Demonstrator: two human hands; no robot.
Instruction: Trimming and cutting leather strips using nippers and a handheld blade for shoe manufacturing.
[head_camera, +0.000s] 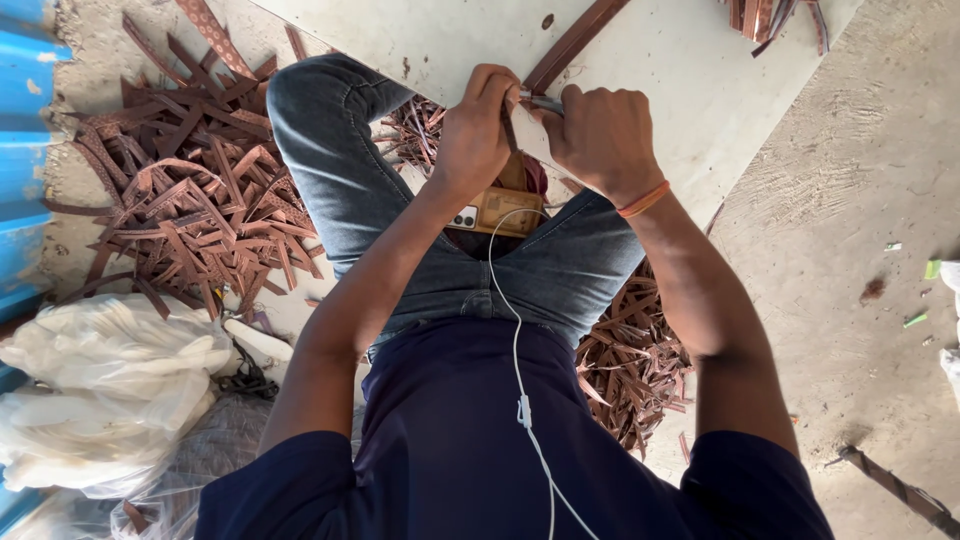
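At the far left edge of the frame a blue corrugated sheet (22, 150) is seen, and below it, at lower left, white plastic bags (105, 385) are bunched on the ground. A large heap of brown strap offcuts (190, 200) is spread across the upper left, beside the person's jeans-clad knee (320, 120). At upper centre the left hand (478, 128) is closed, its fingers pinched on a brown leather strap (575, 42) that is laid diagonally across a white board (690, 80). A phone in a tan case (497, 210) is tucked in the lap just below, and a white cable (519, 370) is run down from it. Just right of centre the right hand (603, 135) is clenched around a small metal tool (543, 102), touching the strap's lower end. More offcuts (630, 360) are piled at centre right.
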